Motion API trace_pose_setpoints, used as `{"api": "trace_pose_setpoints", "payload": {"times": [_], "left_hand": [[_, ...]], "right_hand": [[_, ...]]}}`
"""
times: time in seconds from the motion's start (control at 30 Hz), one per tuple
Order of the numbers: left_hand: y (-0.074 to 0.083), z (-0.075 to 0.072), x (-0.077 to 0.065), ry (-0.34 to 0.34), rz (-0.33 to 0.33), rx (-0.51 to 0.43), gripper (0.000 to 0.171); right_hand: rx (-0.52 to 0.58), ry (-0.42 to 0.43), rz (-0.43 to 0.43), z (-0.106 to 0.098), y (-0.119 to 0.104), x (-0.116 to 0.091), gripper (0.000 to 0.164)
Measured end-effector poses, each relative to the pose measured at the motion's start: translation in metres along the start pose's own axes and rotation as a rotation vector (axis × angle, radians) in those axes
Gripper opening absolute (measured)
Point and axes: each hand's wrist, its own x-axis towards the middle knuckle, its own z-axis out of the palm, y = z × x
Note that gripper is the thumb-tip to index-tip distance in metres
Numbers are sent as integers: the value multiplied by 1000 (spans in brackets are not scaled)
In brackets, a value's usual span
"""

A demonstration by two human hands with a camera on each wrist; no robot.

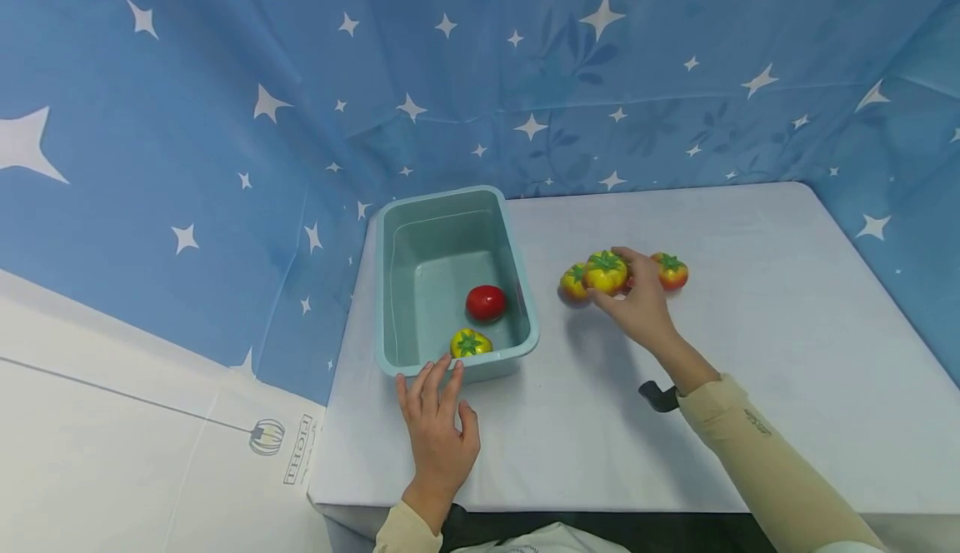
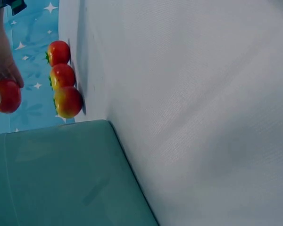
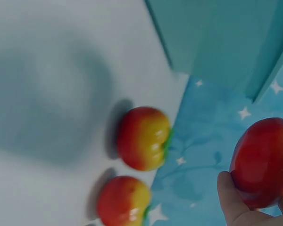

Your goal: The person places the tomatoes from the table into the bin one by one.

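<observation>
My right hand (image 1: 637, 299) pinches a tomato (image 1: 606, 271) between thumb and fingers, held up above the table. The tomato has a yellow top with a green leafy crown and, in the right wrist view, a red underside (image 3: 259, 162). Three more tomatoes lie in a row on the table below; the left one (image 1: 573, 283) and the right one (image 1: 672, 271) show, while the middle one is mostly hidden behind the hand. My left hand (image 1: 438, 436) has its fingers extended, fingertips right at the near rim of a teal bin (image 1: 517, 286).
Inside the bin lie a red tomato (image 1: 486, 303) and a yellow one with a green crown (image 1: 470, 343). The bin stands on the left of the white-covered table (image 1: 750, 328). A blue star-patterned curtain (image 1: 480, 78) hangs behind the table and along its sides.
</observation>
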Motion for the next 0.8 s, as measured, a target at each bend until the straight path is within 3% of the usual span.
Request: {"api": "trace_pose_setpoints", "payload": {"times": [0.27,0.57,0.8], "left_hand": [[1,-1,1,-11,-5,4,47],[0,-1,0,-22,-6,5,51],[0,-1,0,-27,-13,5,49]], "right_hand": [[51,-26,-35,9,-34,9,75],[86,-55,-159,26,-71,12,74],[135,-124,-245,46,-92,10,74]]}}
